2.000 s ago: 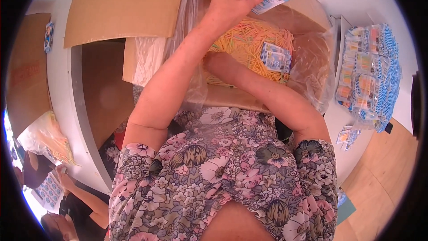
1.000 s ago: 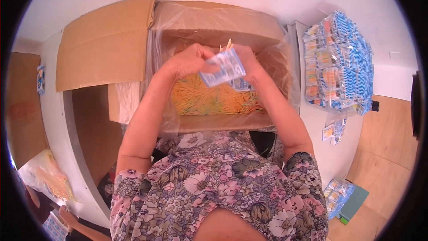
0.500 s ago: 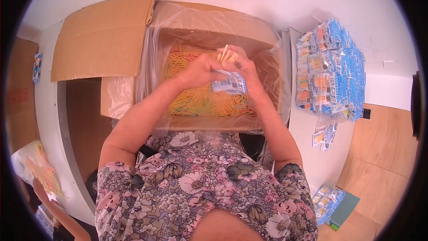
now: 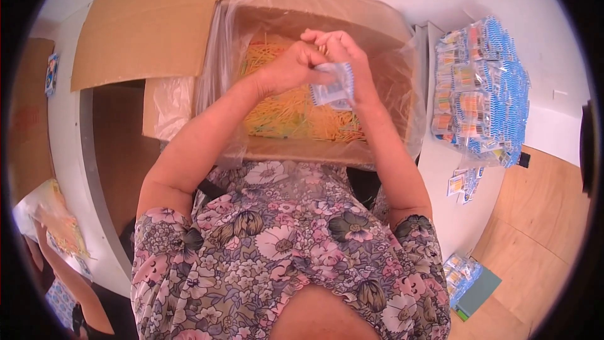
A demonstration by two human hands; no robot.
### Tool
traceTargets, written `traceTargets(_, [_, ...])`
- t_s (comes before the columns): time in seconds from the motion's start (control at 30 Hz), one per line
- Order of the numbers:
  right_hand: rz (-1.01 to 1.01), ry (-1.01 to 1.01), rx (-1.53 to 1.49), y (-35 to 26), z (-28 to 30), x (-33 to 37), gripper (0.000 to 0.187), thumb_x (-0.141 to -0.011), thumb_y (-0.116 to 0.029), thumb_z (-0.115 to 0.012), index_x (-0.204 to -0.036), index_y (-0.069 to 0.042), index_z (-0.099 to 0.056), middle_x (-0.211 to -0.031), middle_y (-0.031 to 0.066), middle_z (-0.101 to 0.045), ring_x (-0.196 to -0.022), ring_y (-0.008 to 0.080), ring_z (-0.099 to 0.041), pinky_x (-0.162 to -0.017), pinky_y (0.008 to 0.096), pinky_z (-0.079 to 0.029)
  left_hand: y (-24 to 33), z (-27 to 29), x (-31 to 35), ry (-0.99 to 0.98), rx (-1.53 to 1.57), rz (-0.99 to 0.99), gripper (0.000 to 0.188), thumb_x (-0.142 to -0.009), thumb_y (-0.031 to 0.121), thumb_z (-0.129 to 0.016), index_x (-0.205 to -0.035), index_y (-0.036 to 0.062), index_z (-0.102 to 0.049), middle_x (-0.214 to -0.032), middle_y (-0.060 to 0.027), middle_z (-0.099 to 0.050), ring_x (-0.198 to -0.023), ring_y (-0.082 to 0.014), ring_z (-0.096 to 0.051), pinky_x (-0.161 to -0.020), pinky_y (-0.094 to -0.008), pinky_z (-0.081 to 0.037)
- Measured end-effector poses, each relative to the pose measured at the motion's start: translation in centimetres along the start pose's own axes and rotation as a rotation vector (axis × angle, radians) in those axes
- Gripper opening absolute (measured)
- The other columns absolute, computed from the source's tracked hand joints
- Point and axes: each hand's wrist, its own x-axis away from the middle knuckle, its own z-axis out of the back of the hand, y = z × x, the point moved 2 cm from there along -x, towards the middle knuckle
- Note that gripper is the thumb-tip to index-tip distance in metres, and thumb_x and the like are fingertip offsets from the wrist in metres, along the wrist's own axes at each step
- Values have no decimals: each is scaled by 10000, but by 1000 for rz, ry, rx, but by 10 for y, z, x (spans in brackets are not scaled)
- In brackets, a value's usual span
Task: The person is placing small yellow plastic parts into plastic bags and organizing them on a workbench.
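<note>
A cardboard box lined with clear plastic lies in front of me, with many thin yellow, orange and greenish sticks inside. Over it, my left hand pinches a small clear packet with blue and white print. My right hand is close against the packet's far right side, its fingers curled round a few short pale sticks. Those sticks are mostly covered by the fingers. How far they reach into the packet cannot be made out.
A tall stack of filled blue-edged packets stands at the right on the white table, with loose packets nearer. More lie by a green board. A cardboard flap rises at left. A co-worker's arm shows lower left.
The sticks that stood up between my hands are now largely hidden by my fingers. My hands have come closer together and the packet has turned more upright. The whole view has shifted slightly.
</note>
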Motion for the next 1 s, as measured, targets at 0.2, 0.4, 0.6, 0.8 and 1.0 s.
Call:
traceTargets(0.2, [-300, 34, 93, 44, 14, 9, 250, -812, -127, -614, -1041, -33, -583, -1039, 99, -628, -947, 167, -580, -821, 313, -458, 12, 21, -4, 174, 40, -83, 152, -801, 47, -644, -938, 3, -692, -781, 12, -661, -694, -41, -557, -664, -217, -472])
traceTargets(0.4, [-7, -411, 1590, 127, -14, 1, 237, -783, -31, -535, -1000, -4, -628, -1010, 207, -614, -976, 361, -581, -834, 479, -441, 20, 22, -2, 177, -49, -86, 170, -817, 48, -639, -968, -19, -678, -828, -11, -672, -733, -48, -571, -697, -222, -483])
traceTargets(0.6, [-39, -510, 1489, 137, -14, -2, 183, -762, 0, -524, -891, 33, -650, -988, 249, -603, -1019, 378, -566, -851, 490, -431, 17, 28, -3, 198, -16, -124, 174, -820, 48, -638, -972, -29, -673, -826, -15, -672, -733, -47, -570, -695, -221, -483])
traceTargets(0.8, [-43, -617, 1552, 132, -11, -3, 169, -760, 2, -523, -862, 13, -657, -937, 223, -628, -914, 336, -623, -752, 415, -499, 16, 30, -4, 228, 47, -89, 180, -796, 51, -651, -957, -26, -680, -794, 0, -660, -707, -40, -554, -660, -218, -475])
traceTargets(1.0, [92, -108, 1268, 114, 4, -5, 120, -793, -56, -566, -851, 12, -646, -819, 158, -651, -734, 225, -656, -611, 338, -517, 15, 30, -8, 214, -18, -65, 162, -815, 26, -636, -964, -20, -680, -819, -24, -671, -717, -57, -576, -662, -228, -487])
